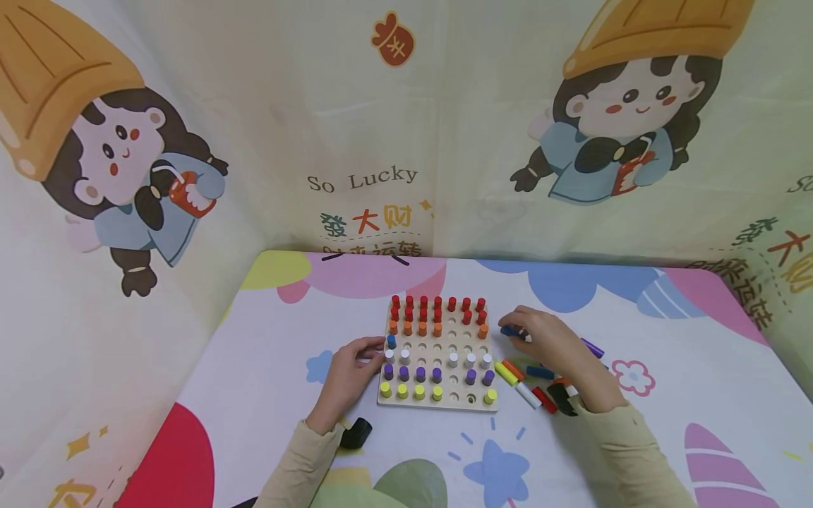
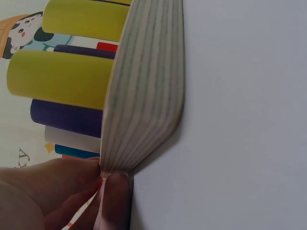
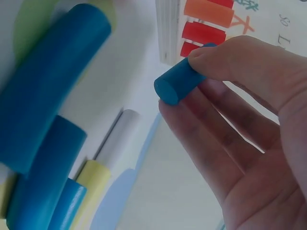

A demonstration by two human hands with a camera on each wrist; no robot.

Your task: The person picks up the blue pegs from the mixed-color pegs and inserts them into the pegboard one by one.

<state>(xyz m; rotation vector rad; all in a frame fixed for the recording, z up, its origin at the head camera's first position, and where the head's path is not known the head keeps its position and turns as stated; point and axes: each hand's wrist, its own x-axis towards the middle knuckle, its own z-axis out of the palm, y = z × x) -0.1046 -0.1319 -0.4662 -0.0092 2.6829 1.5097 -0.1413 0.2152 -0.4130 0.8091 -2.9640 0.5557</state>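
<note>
A wooden pegboard lies on the table, with rows of red, orange, white, purple and yellow pegs standing in its holes. One blue peg stands at the left end of the row behind the white ones. My left hand holds the board's left edge, thumb and fingers at its layered side in the left wrist view. To the right of the board, my right hand pinches a loose blue peg between thumb and fingertips, apart from the board. Several holes in the middle and right columns show no peg.
Loose pegs lie right of the board, among them a yellow peg, a white peg, a red peg and a blue peg. Some are partly hidden under my right wrist. A printed curtain stands behind the table.
</note>
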